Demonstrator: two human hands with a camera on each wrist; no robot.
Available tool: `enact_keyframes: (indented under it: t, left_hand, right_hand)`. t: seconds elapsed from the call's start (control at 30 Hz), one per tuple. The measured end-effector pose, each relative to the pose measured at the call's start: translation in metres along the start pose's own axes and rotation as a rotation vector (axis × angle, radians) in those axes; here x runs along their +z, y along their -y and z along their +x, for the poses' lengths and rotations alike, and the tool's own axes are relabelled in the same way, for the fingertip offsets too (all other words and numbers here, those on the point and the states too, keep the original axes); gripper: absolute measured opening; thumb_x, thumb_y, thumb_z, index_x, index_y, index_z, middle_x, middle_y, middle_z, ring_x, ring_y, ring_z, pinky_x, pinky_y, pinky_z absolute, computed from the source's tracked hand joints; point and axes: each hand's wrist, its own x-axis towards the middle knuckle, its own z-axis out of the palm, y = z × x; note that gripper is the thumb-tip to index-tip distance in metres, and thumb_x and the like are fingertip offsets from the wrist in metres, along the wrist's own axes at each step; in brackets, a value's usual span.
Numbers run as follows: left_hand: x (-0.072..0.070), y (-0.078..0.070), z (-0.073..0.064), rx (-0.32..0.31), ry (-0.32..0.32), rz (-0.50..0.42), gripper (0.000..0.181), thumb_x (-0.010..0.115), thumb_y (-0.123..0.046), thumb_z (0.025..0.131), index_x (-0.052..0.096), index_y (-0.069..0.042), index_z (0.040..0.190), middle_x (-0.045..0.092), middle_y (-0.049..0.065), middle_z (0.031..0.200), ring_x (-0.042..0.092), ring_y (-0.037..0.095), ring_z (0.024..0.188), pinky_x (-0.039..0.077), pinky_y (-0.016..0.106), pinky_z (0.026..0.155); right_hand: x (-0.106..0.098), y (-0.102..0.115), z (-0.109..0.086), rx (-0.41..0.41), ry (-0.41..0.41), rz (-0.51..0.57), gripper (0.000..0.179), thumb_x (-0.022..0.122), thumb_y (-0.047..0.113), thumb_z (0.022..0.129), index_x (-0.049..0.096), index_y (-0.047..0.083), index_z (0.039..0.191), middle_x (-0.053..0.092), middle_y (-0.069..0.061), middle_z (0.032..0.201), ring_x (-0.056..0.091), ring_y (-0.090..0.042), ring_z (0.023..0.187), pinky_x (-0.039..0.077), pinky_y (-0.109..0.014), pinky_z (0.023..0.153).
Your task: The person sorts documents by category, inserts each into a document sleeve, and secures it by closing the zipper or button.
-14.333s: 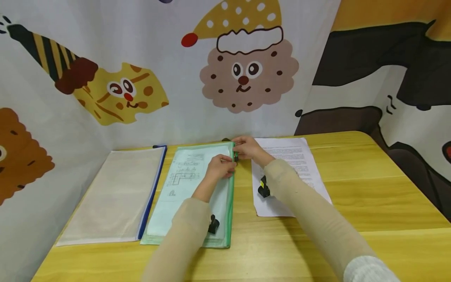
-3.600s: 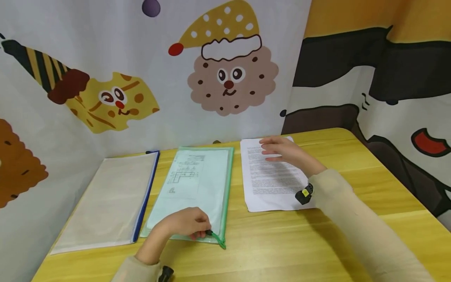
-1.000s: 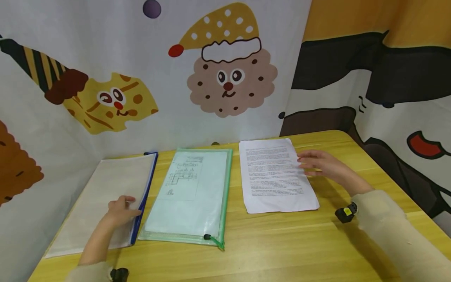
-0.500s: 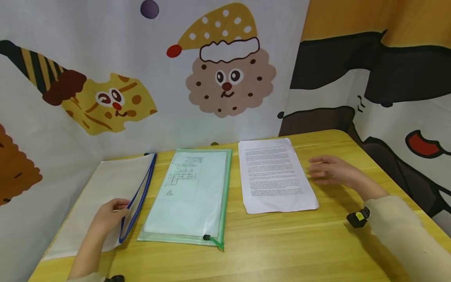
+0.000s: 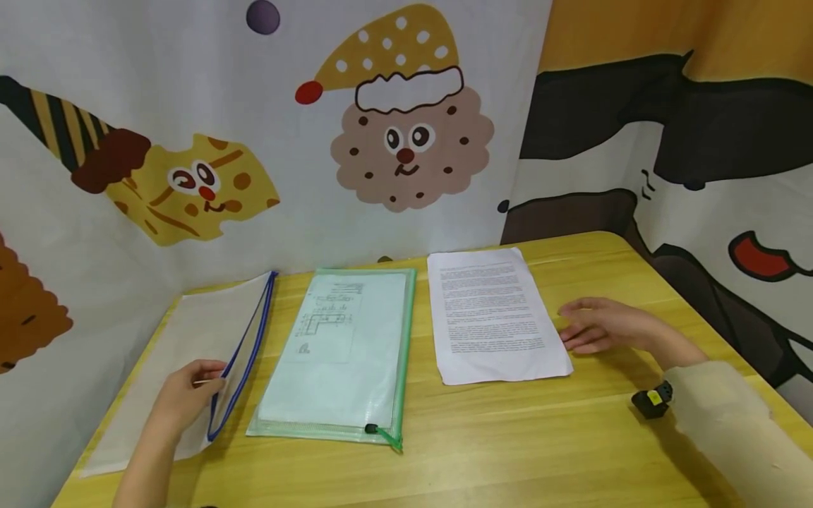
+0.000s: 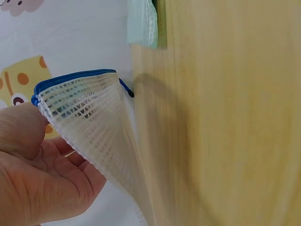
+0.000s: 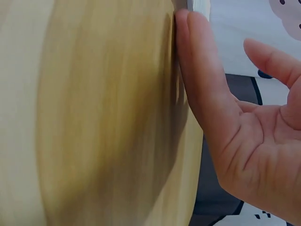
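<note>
My left hand [image 5: 184, 395] pinches the upper edge of a whitish mesh zip pouch [image 5: 216, 303] at the table's left. Its blue-zippered mouth gapes toward the right, and in the left wrist view the mesh corner [image 6: 89, 108] is lifted off the table under my thumb. My right hand [image 5: 610, 326] is at the right edge of a stack of printed paper [image 5: 495, 317], fingers fairly straight and fingertips right at the sheets' edge. In the right wrist view this hand [image 7: 244, 136] has its fingers extended low over the wood, thumb apart.
Between the pouch and the papers lies a green zip pouch [image 5: 336, 381] with a drawing inside and its green pull cord at the near right corner. The wooden table [image 5: 495, 451] meets a cartoon-printed curtain [image 5: 305, 197] at the back and left.
My left hand has gripped the whitish pouch's edge and drawn its mouth apart, lifting it leftward. The right hand moved off the papers to the right, then came nearer their lower right edge.
</note>
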Motion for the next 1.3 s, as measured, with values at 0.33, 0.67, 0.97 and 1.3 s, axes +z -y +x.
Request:
enact_keyframes:
  t: [0.33,0.67,0.97,1.3]
  left_hand:
    - [0.005,-0.006,-0.004,-0.022,0.027,-0.025,0.038,0.056,-0.01,0.099,0.051,0.012,0.13,0.062,0.019,0.111,0.052,-0.006,0.079,0.052,0.019,0.066]
    - [0.006,-0.014,-0.01,-0.015,0.039,-0.027,0.039,0.056,-0.011,0.099,0.052,0.01,0.131,0.063,0.019,0.114,0.054,-0.004,0.083,0.054,0.018,0.069]
    - [0.01,-0.022,-0.014,-0.008,0.056,-0.047,0.038,0.056,-0.012,0.099,0.053,0.008,0.131,0.063,0.018,0.115,0.055,-0.003,0.084,0.054,0.019,0.069]
    - [0.011,-0.028,-0.017,0.003,0.076,-0.071,0.037,0.056,-0.013,0.1,0.053,0.007,0.131,0.063,0.015,0.113,0.056,-0.001,0.084,0.054,0.019,0.07]
  right_hand:
    - [0.01,0.002,0.005,-0.01,0.034,0.039,0.072,0.054,0.026,0.104,0.012,-0.01,0.151,0.066,-0.005,0.109,0.07,-0.014,0.09,0.061,-0.03,0.082]
    - [0.013,0.001,0.01,-0.07,0.034,0.041,0.074,0.059,0.015,0.101,0.013,-0.015,0.151,0.065,-0.004,0.112,0.067,-0.01,0.093,0.06,-0.025,0.081]
    - [0.017,0.006,0.003,-0.141,-0.049,0.009,0.065,0.057,0.01,0.101,0.021,-0.013,0.15,0.066,0.001,0.103,0.067,-0.009,0.085,0.06,-0.023,0.075]
    - [0.013,0.008,-0.014,-0.196,-0.103,0.05,0.057,0.057,0.012,0.101,0.03,-0.004,0.149,0.066,0.005,0.1,0.065,-0.009,0.081,0.058,-0.02,0.068]
